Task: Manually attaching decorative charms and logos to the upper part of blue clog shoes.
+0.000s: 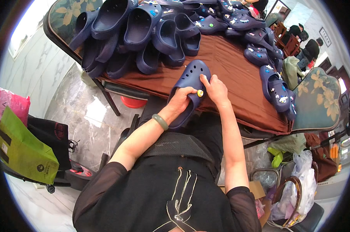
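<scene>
A dark blue clog [192, 75] with round holes in its upper is held over my lap, at the near edge of the table. Around its side is my left hand [179, 99], thumb on top, a green bangle on the wrist. One yellow and white round shoe charm [200, 93] sits on the clog beside that thumb. My right hand [216, 89] is closed at the clog's right side, with a digit pressed on the upper near the holes. Its other fingers are curled, and what lies under them is hidden.
Plain blue clogs [138, 29] are heaped on the table's left. More clogs with charms [256, 36] line the far and right sides of the brown cloth [217, 54]. A green bag [26, 149] hangs at left; a red basin [133, 102] is under the table. Plastic bags [302, 174] stand at right.
</scene>
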Motion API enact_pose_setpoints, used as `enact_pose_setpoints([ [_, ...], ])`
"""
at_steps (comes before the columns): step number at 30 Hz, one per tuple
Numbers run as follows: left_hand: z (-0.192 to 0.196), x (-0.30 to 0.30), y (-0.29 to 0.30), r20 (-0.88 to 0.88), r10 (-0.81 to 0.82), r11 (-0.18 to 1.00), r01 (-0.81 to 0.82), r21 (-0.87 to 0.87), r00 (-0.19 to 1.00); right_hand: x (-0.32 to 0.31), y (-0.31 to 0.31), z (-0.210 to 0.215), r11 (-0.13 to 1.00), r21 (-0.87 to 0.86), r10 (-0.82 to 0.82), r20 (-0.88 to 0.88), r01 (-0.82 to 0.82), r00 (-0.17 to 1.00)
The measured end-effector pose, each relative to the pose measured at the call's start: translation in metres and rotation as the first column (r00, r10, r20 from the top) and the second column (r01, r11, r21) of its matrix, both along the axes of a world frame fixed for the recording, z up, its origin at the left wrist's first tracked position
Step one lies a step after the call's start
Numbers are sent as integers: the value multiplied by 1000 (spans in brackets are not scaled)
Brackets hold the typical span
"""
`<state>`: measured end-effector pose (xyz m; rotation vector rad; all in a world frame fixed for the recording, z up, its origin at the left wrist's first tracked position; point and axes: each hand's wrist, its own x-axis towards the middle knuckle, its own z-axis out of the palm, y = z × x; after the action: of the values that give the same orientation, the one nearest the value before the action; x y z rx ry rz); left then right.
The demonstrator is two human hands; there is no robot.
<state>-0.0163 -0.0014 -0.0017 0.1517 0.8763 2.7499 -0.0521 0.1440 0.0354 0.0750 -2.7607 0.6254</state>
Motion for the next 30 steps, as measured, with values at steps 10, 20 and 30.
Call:
enact_pose_setpoints([
  [10,-3,-7,-8,-45,-50,997,48,-58,998,-25,16,-39,996,75,-28,-148,40,989],
  [20,20,2,-17,-31,-65,945,52,-322,997,-57,71,-43,951,285,-48,-242,118,969],
  [30,15,1,-12,-26,-6,961,-2,-276,1000,-33,75,-36,997,-75,-12,-474,-26,881],
])
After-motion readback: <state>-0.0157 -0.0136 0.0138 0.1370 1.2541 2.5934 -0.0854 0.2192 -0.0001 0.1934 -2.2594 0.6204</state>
